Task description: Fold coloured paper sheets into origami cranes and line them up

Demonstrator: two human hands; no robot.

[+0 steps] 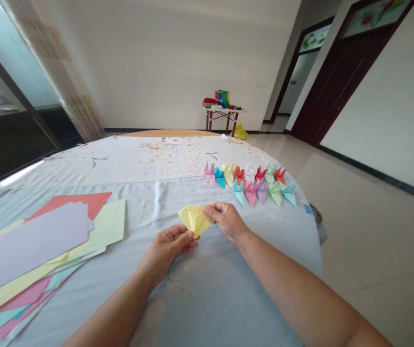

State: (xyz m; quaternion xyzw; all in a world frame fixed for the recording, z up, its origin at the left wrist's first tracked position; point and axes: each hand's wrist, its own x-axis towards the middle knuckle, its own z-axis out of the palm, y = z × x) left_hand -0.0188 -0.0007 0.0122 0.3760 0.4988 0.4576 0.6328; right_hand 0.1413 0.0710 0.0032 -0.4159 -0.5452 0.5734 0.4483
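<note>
A partly folded yellow paper piece [194, 219] is held just above the pale blue tablecloth [207, 284]. My left hand [169, 246] pinches its lower corner from below. My right hand [227, 219] pinches its right edge, fingers curled. Both hands are closed on the paper. Beyond my right hand, several finished paper cranes [250, 183] in pink, blue, yellow, red, green and purple stand in two rows near the table's right edge.
A loose stack of coloured paper sheets [36, 250] lies at the left of the table. A small red-legged table [221, 118] with bags on it stands by the far wall. Dark doors [337, 82] are at the right, over a tiled floor.
</note>
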